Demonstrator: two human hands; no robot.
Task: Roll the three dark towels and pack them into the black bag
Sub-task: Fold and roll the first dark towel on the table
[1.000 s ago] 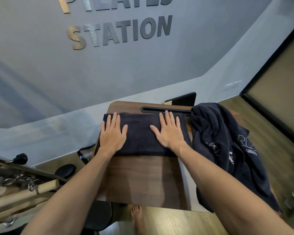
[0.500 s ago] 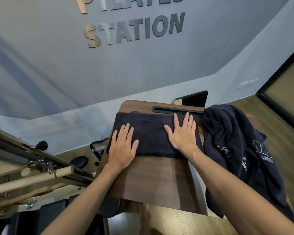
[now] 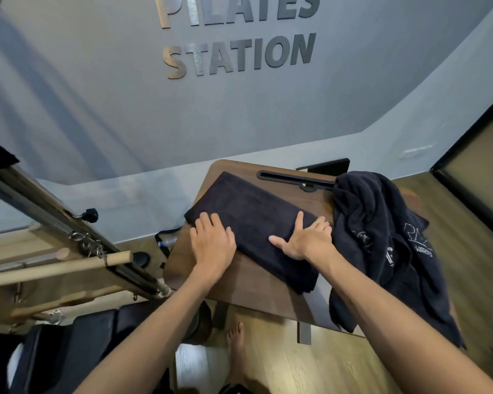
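A dark towel [image 3: 254, 220], folded into a long strip, lies slanted across the small wooden table [image 3: 251, 288]. My left hand [image 3: 212, 243] rests flat on the strip's near left edge, fingers spread. My right hand [image 3: 306, 240] presses flat on the strip's right part, thumb out to the left. A heap of unfolded dark towels [image 3: 382, 245] with pale printed lettering hangs over the table's right side. A black bag strap with a clear bottle [image 3: 167, 241] shows past the table's left edge; the rest of the bag is hidden.
A wooden and metal pilates frame [image 3: 69, 245] with a wooden bar stands at the left. A black slot [image 3: 293, 179] runs along the table's far edge, with a black stand behind it. My bare foot [image 3: 235, 342] is on the wooden floor under the table.
The folded towel has turned from lying straight across the table to a slant, its left end farther away. Both hands slid with it, and the camera view shifted right.
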